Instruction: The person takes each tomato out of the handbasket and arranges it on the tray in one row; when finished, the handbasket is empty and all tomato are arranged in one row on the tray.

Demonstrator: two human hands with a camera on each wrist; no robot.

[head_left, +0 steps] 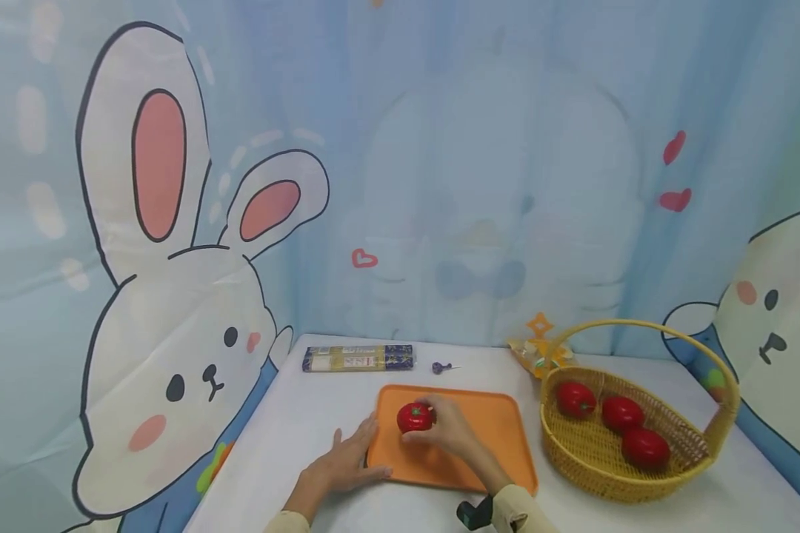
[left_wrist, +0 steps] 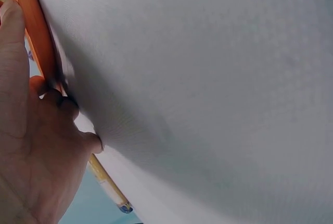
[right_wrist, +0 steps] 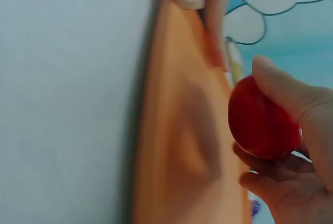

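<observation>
My right hand grips a shiny red tomato with a green star-shaped top, thumb on one side and fingers on the other. The tomato is held over an orange tray, and its shadow falls on the tray in the right wrist view. At the tray's near-left corner lies my left hand, fingers extended along the left edge and thumb by the front rim. In the left wrist view, the thumb touches the tray's side.
To the right stands a yellow wicker basket with a tall handle, holding several red fruits. Behind the tray lie a long blue-and-gold package and a small dark-handled tool. A shiny packet sits behind the basket.
</observation>
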